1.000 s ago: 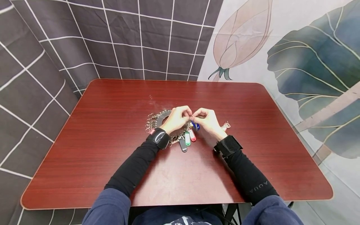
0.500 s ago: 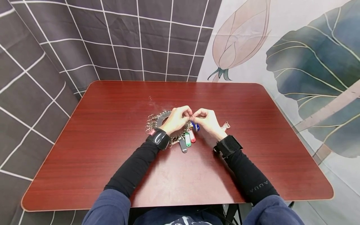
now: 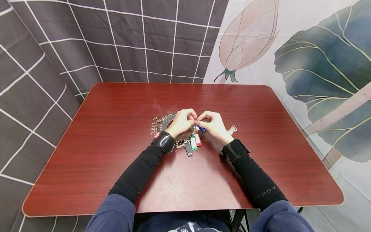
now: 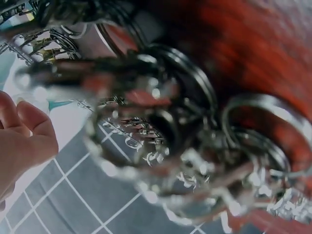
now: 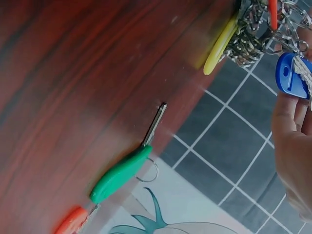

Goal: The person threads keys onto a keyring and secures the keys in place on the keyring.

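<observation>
My left hand (image 3: 182, 121) and right hand (image 3: 213, 125) meet fingertip to fingertip over a grey ring (image 3: 165, 125) hung with many metal key rings. Left thumb and index finger pinch a small key ring, mostly hidden by the fingers. The right fingertips pinch a blue key tag (image 5: 286, 78) by its small ring end; a jagged key (image 5: 303, 73) hangs beside it in the right wrist view. Below the hands lie a green key tag (image 3: 193, 143), a red key tag (image 3: 198, 140) and a dark grey tag (image 3: 188, 150). Metal rings (image 4: 185, 73) fill the left wrist view, blurred.
In the right wrist view, a green-handled key (image 5: 122, 174) and an orange-red tag (image 5: 72, 220) lie on the reddish table (image 3: 116, 154), with a yellow tag (image 5: 220, 46) near the rings. A pale tag (image 3: 233, 129) lies right of my right hand.
The blue key tag has turned and shifted slightly under the right fingers. Both hands stay in nearly the same place, fingertips together.
</observation>
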Demonstrator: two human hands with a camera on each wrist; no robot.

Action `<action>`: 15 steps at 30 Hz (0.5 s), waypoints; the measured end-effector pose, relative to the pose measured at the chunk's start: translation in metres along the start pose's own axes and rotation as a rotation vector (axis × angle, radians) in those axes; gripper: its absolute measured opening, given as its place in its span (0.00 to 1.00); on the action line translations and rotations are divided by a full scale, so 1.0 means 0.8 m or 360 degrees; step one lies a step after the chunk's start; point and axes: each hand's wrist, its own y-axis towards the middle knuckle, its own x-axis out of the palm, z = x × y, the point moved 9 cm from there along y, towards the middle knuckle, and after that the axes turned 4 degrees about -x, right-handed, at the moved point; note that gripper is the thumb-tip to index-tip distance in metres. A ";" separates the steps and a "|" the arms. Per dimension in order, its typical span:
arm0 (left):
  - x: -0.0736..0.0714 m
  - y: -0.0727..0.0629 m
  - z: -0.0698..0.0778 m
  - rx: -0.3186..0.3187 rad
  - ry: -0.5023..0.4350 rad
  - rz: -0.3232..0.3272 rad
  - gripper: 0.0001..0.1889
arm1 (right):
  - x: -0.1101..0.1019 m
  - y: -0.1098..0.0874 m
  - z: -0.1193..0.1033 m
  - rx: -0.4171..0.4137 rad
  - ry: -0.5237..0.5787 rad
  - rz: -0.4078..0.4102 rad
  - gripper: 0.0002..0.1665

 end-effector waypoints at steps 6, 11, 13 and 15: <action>-0.002 0.001 -0.006 -0.0074 -0.0039 -0.0006 0.08 | 0.004 -0.001 -0.005 -0.0032 -0.0128 -0.0023 0.08; -0.002 0.000 -0.008 -0.0110 -0.0001 -0.0049 0.07 | 0.002 0.004 0.015 -0.0021 -0.0133 -0.0006 0.08; -0.001 -0.001 -0.002 -0.0060 0.0068 -0.0075 0.06 | -0.001 0.007 0.029 0.0021 -0.0083 0.0014 0.08; 0.000 -0.001 0.005 0.0011 0.0119 -0.0096 0.06 | -0.004 0.009 0.040 0.0066 -0.0033 0.0042 0.09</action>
